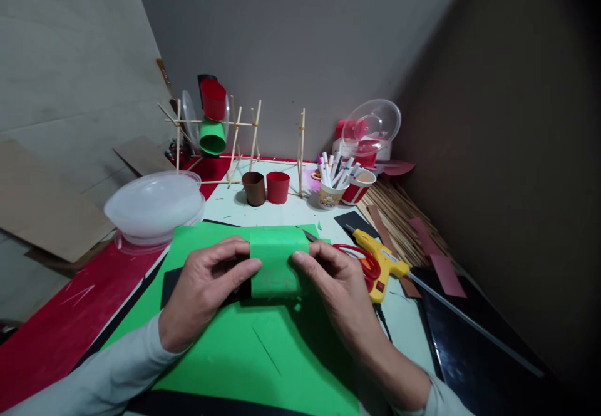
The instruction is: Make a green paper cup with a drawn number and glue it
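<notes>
Both hands hold a curled piece of green paper (277, 262) above a large green sheet (244, 359). My left hand (209, 291) pinches its left edge, thumb in front and fingers behind. At the right edge my right hand (338, 291) grips the same piece, its thumb pressed on the front. Faint pencil-like marks show on the paper's lower face. Scissors with red handles (370, 264) lie partly hidden behind my right hand. A black piece of paper (171, 284) shows beside my left hand.
A yellow glue gun (387, 265) lies right, near wooden sticks (406, 215). Behind stand a brown paper cup (254, 189), a red one (278, 188) and a cup of markers (331, 197). A stick frame (237, 146) rises at back left, near plastic lids (154, 206).
</notes>
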A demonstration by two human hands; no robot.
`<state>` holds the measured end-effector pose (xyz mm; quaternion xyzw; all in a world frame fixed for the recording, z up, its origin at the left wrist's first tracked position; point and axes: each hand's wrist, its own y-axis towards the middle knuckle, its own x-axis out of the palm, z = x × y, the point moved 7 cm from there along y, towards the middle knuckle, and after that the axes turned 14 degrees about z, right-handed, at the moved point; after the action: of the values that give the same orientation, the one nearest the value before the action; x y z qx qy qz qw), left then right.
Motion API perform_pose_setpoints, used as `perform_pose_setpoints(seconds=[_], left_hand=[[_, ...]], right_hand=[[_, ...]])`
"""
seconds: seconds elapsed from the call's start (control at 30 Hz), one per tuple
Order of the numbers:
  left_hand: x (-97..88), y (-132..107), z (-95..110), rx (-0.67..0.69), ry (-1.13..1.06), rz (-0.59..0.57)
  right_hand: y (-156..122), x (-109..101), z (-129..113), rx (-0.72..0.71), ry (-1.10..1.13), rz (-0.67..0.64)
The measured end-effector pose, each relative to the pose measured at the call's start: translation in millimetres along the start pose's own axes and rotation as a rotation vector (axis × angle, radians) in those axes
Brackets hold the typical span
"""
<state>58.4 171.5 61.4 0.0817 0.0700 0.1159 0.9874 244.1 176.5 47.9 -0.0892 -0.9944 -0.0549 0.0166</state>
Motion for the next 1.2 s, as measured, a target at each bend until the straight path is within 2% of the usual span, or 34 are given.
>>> perform_pose_setpoints(seconds=[0.13,0.23,0.3,0.47,0.63,0.87,1.0,1.07,1.2], left_hand=[[5.7,-0.3,6.0,0.034,0.097,-0.061],[6.5,0.0,0.8,-0.024,0.096,-0.088],[3.9,0.2,-7.9,-0.115,0.054,-0.072],[-2.7,0.2,-23.3,-0.278,-0.148,0.022],[0.5,3.2,-24.0,-0.437,-0.367,0.046],[-4.3,14.1,-16.2,-0.379,-0.457,0.046],[12.0,3.2,-19.7,-0.455,-0.49,-0.144],[16.5,-1.1,-21.3,-0.483,-0.496,-0.182],[10.2,1.1,-26.0,-0.486,-0.412,-0.085]], right_hand=[[0.3,-3.1,-0.2,0.026,0.031,0.01],[1.7,-5.4,-0.8,0.016,0.024,0.026],[1.0,-1.0,0.5,0.035,0.038,-0.028],[-8.3,20.2,5.4,0.135,0.058,-0.269],[-10.8,24.5,1.5,0.132,0.087,-0.335],[-3.2,7.5,12.3,0.224,0.236,-0.243],[-1.9,7.6,11.0,0.195,0.195,-0.242],[-3.5,12.6,7.8,0.163,0.139,-0.277],[-8.1,20.2,6.3,0.181,0.106,-0.325]])
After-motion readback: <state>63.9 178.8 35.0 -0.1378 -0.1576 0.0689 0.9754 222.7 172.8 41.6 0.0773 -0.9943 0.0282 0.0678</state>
